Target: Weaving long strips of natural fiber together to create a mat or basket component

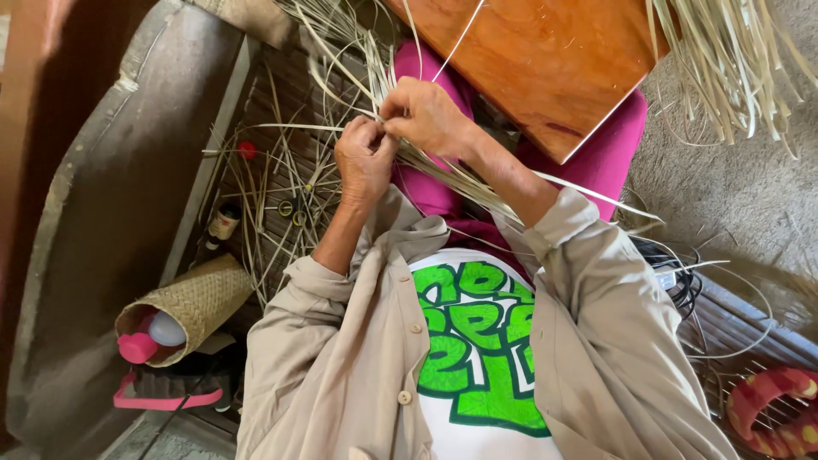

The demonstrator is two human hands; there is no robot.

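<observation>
Gripped a bundle of pale reed strips [443, 175] with the left hand [365, 160], fingers [368, 135] curled shut and thumb pressed onto the strands. Pinched the same bundle just beside it with the right hand [429, 115], fingers [394, 109] drawn together on the strips, knuckles nearly touching those of the left. Held both hands above the lap, over pink trousers [601, 162].

Kept the bundle's long axis on a slant: gathered at the hands, running down and to the right across the lap beneath the right forearm, with thin ends fanning out past the beige sleeve [588, 255]. Fanned upward from the grip too, toward the top edge of the view, beside a slanted orange-brown wooden board [545, 60] resting against the knees.

Left more loose strips [273, 183] scattered on the slatted floor to the left, crossing in many directions. Lying on its side nearer the left elbow, a woven basket [200, 298] with a pink bottle [136, 347] in its mouth. Hung another sheaf of strips [733, 60] at the upper right.
</observation>
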